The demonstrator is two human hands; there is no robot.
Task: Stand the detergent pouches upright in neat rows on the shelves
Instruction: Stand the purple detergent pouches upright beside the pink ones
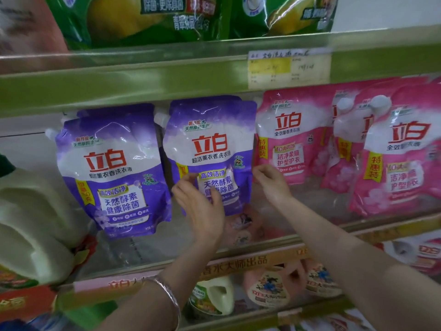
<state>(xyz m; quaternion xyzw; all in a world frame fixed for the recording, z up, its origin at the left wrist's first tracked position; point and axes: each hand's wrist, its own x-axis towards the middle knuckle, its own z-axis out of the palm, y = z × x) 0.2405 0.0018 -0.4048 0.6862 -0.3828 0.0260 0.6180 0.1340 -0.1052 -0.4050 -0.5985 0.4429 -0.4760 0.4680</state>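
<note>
Setting: a shop's middle metal shelf (155,249), seen from a camera worn on the person's head.

Task item: a purple and white detergent pouch with red lettering (210,149) stands upright in the middle of the shelf. Its white spout cap is at its top left corner, and a second purple pouch shows just behind it.

Left hand (200,204): back of the hand toward the camera, with the palm against the lower left front of the pouch.

Left grip: apart, with the fingers spread and nearly straight and pressing on the pouch face rather than wrapped round it.

Right hand (269,180): at the pouch's right edge, where it meets the pink pouches.

Right grip: the fingers are curled by the edge, and whether they pinch the pouch cannot be told.

Left neighbour: a matching purple pouch (112,168), nearer the camera and leaning slightly, with another behind it.

Right neighbours: pink and white detergent pouches (291,139), upright in overlapping rows that run to the right edge.

Far left: a large white plastic jug (31,223).

Shelf above: green pouches with a yellow fruit picture (143,17) and, on the rail, a paper price label with a yellow patch (288,68).

Shelf below: a round pink bottle (269,287).

Left wrist: a silver bangle (171,299).
</note>
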